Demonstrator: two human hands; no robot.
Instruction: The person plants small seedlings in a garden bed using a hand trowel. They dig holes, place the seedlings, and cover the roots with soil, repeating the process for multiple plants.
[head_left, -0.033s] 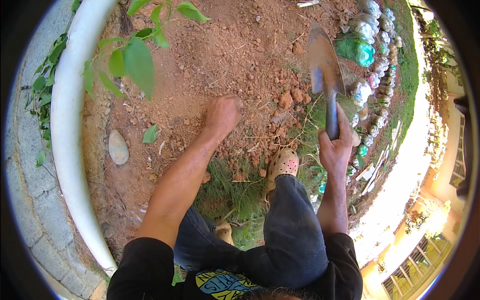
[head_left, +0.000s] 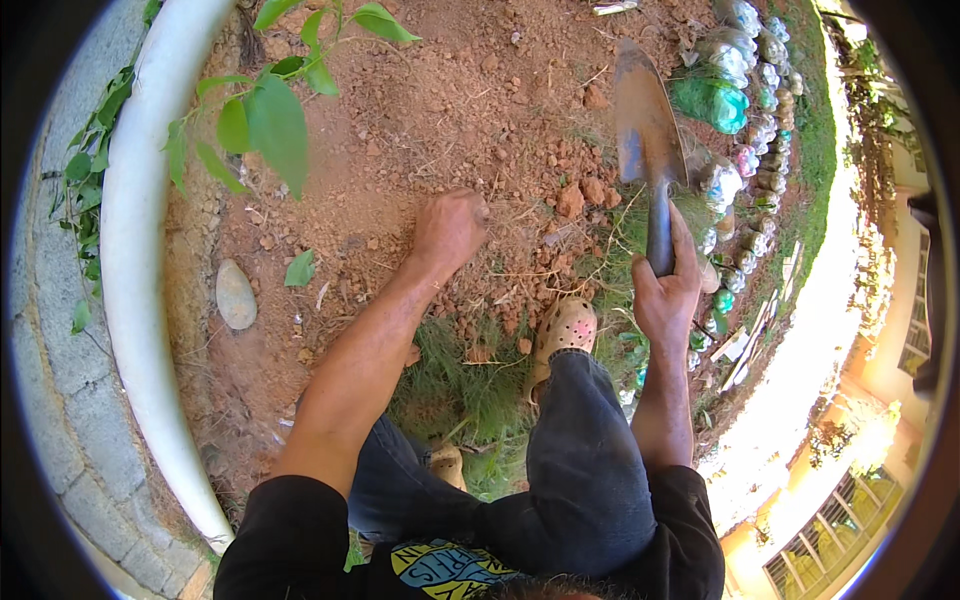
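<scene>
My right hand (head_left: 667, 285) is wrapped round the metal neck of a shovel (head_left: 650, 115). Its pointed, soil-stained blade is raised and aims away from me, to the right of the dug earth. My left hand (head_left: 450, 230) is closed in a fist, low over loose reddish soil (head_left: 400, 165). Its fingers curl away from view, so whatever may be in them is hidden. Clods of earth (head_left: 570, 200) lie between my two hands.
A row of stuffed plastic bottles (head_left: 755, 150) edges the bed on the right. A white pipe (head_left: 135, 200) curves along the left beside a block wall (head_left: 100, 400). Leafy stems (head_left: 275, 125) hang at upper left. A smooth stone (head_left: 236, 295) and my tan clog (head_left: 568, 328) rest nearby.
My right hand and the shovel have shifted very slightly to the left. The left fist stays at almost the same spot.
</scene>
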